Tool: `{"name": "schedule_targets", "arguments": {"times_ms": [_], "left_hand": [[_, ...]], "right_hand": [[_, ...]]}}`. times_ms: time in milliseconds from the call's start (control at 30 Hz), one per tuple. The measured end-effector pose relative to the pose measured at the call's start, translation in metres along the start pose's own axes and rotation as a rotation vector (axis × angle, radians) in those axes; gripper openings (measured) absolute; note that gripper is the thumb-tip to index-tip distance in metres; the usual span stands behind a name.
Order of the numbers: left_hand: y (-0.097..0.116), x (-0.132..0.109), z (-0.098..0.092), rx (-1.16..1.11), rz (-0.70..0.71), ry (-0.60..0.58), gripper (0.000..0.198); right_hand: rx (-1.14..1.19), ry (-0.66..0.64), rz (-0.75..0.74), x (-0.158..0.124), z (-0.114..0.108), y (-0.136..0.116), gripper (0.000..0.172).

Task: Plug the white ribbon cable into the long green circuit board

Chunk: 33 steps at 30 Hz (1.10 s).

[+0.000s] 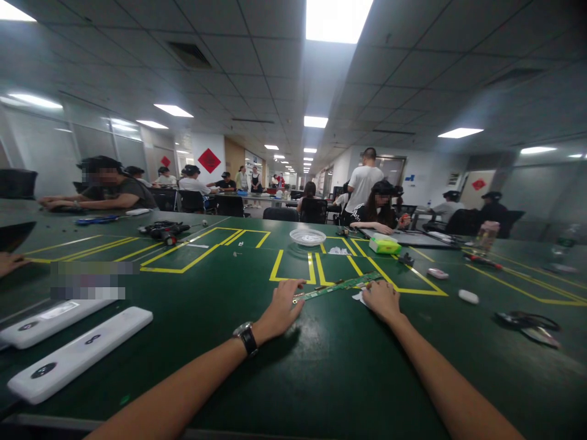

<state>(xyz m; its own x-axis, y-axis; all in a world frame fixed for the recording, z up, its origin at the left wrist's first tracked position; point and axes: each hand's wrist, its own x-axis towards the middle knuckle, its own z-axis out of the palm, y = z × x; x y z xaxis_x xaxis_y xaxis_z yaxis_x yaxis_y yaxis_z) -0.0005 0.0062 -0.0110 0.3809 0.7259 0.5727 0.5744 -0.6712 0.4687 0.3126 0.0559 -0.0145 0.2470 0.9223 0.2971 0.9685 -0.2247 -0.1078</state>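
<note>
A long, narrow green circuit board [337, 287] slants across the space between my two hands, just over the green table. Its left end sits between the thumb and fingers of my left hand [279, 310], which wears a watch [246, 337] on the wrist. My right hand [384, 299] is closed at the board's right part, with the fingers curled down at its near edge. A crumpled white piece of paper or tissue [359, 296] shows beside the right fingertips; whether they also pinch it is unclear.
Yellow tape outlines mark the green table [321, 379]. Beyond the board stand a white basket [307, 236] and a green tissue pack [385, 244]. White power strips [82, 354] lie at left, a power drill [165, 231] farther back, cables [527, 321] at right. Other people sit across the table.
</note>
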Motion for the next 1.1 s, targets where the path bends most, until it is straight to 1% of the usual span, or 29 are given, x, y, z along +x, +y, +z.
{"name": "schedule_targets", "arguments": {"times_ms": [100, 167, 267, 367, 467, 567, 633, 733, 833, 900, 1000, 1100], "left_hand": [[0.001, 0.0, -0.001, 0.013, 0.015, -0.006, 0.037], [0.002, 0.0, -0.002, 0.021, 0.025, -0.03, 0.036], [0.003, -0.001, -0.003, 0.037, 0.035, -0.072, 0.034], [0.003, 0.0, -0.003, 0.055, 0.034, -0.082, 0.032], [0.002, 0.0, -0.002, 0.075, 0.034, -0.089, 0.032], [0.001, 0.0, -0.001, 0.105, 0.025, -0.134, 0.032], [0.002, 0.0, 0.001, 0.122, 0.015, -0.171, 0.033], [0.003, -0.001, 0.001, 0.126, 0.013, -0.199, 0.034], [0.005, -0.002, 0.0, 0.126, 0.017, -0.205, 0.033], [0.005, -0.002, -0.001, 0.13, 0.018, -0.213, 0.033], [0.005, -0.002, -0.001, 0.139, 0.017, -0.23, 0.033], [0.004, -0.002, 0.001, 0.147, 0.012, -0.256, 0.033]], "right_hand": [[0.025, -0.021, -0.114, -0.011, -0.001, -0.022, 0.037], [0.054, -0.043, -0.191, -0.017, -0.001, -0.034, 0.039], [0.079, -0.04, -0.246, -0.021, 0.0, -0.044, 0.04], [0.066, -0.02, -0.216, -0.018, 0.001, -0.039, 0.039], [0.008, 0.0, -0.11, -0.012, 0.001, -0.027, 0.039], [-0.032, 0.001, -0.032, -0.007, 0.002, -0.018, 0.039], [-0.031, -0.02, -0.039, -0.005, 0.003, -0.016, 0.038], [-0.003, -0.044, -0.122, -0.004, 0.006, -0.017, 0.038], [0.029, -0.041, -0.193, -0.002, 0.008, -0.016, 0.038], [0.031, -0.034, -0.17, 0.0, 0.008, -0.013, 0.038], [0.019, -0.032, -0.083, 0.003, 0.008, -0.007, 0.038], [0.022, -0.039, -0.09, 0.004, 0.009, -0.006, 0.038]]}}
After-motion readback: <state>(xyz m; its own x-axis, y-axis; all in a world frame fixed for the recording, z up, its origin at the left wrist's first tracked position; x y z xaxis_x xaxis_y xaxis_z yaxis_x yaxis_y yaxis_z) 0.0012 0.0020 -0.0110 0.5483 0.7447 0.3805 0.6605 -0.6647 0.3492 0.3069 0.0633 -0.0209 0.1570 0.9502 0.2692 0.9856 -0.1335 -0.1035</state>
